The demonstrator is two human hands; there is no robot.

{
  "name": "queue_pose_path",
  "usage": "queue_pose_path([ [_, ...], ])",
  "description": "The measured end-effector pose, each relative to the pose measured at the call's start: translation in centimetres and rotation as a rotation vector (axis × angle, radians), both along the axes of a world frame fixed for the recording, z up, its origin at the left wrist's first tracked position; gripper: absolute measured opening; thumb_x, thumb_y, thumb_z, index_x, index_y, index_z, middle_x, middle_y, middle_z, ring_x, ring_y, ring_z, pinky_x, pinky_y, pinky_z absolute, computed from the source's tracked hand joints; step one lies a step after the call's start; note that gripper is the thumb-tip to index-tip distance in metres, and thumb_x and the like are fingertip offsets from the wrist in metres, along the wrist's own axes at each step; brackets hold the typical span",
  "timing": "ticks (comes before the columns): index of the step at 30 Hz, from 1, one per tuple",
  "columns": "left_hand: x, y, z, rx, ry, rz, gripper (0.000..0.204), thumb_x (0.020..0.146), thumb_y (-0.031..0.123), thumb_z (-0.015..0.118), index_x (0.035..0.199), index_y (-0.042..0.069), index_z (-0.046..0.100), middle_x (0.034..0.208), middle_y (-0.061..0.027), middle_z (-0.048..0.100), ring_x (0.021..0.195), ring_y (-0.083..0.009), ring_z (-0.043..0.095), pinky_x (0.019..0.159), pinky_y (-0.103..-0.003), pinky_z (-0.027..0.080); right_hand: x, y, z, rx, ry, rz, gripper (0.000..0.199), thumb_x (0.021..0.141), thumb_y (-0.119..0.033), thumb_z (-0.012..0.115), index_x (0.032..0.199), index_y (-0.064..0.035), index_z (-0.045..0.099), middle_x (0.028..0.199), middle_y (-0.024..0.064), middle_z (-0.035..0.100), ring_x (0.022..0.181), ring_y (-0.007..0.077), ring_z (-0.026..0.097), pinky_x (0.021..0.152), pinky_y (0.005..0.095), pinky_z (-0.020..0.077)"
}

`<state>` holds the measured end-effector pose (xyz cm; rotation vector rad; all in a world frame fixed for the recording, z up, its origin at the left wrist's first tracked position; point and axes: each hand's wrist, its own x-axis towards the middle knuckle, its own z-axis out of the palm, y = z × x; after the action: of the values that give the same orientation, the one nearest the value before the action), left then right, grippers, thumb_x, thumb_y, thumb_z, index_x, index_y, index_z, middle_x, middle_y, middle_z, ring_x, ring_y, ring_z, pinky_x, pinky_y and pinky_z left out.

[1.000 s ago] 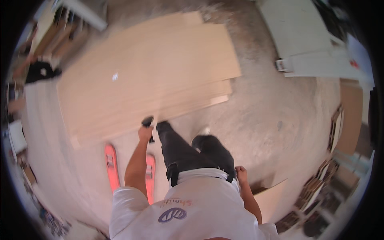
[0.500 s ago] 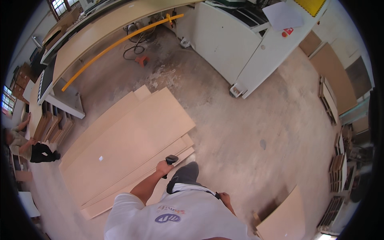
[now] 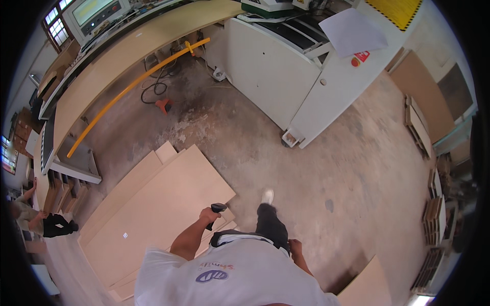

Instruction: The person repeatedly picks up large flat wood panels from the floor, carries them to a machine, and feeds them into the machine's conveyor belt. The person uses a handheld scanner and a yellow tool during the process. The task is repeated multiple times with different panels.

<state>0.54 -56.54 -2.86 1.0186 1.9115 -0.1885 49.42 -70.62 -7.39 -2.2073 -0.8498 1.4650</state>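
Observation:
My left hand is closed around the handle of a black handheld scanner, held in front of my waist on the left. Below it a stack of large light-brown boards lies on the floor, their edges staggered. A small white label is stuck on the top board. My right hand hangs low beside my right thigh, apart from any board; its fingers are too small and turned away to read.
Ahead stand a long machine table with a board on it, a yellow bar and a white machine cabinet. A cable and orange pedal lie beneath. Boards stand behind me at right. A co-worker stands far left.
I have stepped forward, one foot now out in front. The machine and the boards sit lower in view. My left hand still grips the scanner; my right hand stays by my side.

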Motion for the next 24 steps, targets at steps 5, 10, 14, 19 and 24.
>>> queue_pose_path([
  [5, 3.1, 5.2, -0.3, 0.019, -0.048, 0.200, 0.062, 0.063, 0.050, 0.080, 0.101, 0.001, 0.074, 0.103, -0.0204, 0.073, 0.098, -0.0325, 0.071, 0.087, -0.041, 0.057, 4.5, 12.2, -5.3, 0.146, -0.318, 0.751, 0.051, 0.094, -0.044, 0.052, 0.089, 0.0041, 0.070, 0.092, 0.0265, 0.070, 0.088, 0.0408, 0.068, 0.078, 0.0491, 0.0517],
  [10, 4.3, 8.4, 2.5, -0.019, 0.012, 0.262, 0.063, 0.063, 0.051, 0.082, 0.099, 0.001, 0.075, 0.102, -0.0209, 0.073, 0.096, -0.0314, 0.071, 0.086, -0.041, 0.057, 5.6, 30.1, 0.0, -0.307, 0.022, 0.280, 0.027, 0.088, -0.024, 0.064, 0.091, 0.0014, 0.071, 0.080, 0.0148, 0.072, 0.065, 0.0227, 0.071, 0.058, 0.0342, 0.0577],
  [14, 4.2, 10.6, 4.5, 0.003, 0.049, 0.456, 0.061, 0.063, 0.050, 0.082, 0.098, 0.001, 0.075, 0.100, -0.0201, 0.074, 0.095, -0.0311, 0.072, 0.085, -0.039, 0.057, 9.9, 49.3, -1.9, 0.156, -0.287, 1.216, 0.015, 0.092, -0.015, 0.058, 0.097, -0.0044, 0.067, 0.079, 0.0110, 0.068, 0.066, 0.0231, 0.067, 0.054, 0.0383, 0.0540],
  [19, 3.1, 12.5, 6.3, -0.058, 0.143, 0.510, 0.058, 0.064, 0.048, 0.082, 0.094, 0.000, 0.076, 0.097, -0.0207, 0.074, 0.093, -0.0325, 0.072, 0.083, -0.041, 0.057, -1.1, 65.8, 1.7, 0.157, 0.176, 0.204, 0.016, 0.092, -0.019, 0.060, 0.087, -0.0050, 0.063, 0.070, 0.0059, 0.064, 0.054, 0.0166, 0.063, 0.045, 0.0293, 0.0489],
  [24, 1.1, 15.6, 2.8, -0.034, 0.139, 0.640, 0.054, 0.067, 0.044, 0.081, 0.094, -0.002, 0.075, 0.097, -0.0222, 0.073, 0.094, -0.0336, 0.072, 0.084, -0.042, 0.057, -13.3, 71.6, 1.7, 0.253, 0.190, 0.452, 0.021, 0.094, -0.024, 0.059, 0.094, -0.0034, 0.065, 0.072, 0.0072, 0.065, 0.059, 0.0162, 0.064, 0.050, 0.0297, 0.0498],
])
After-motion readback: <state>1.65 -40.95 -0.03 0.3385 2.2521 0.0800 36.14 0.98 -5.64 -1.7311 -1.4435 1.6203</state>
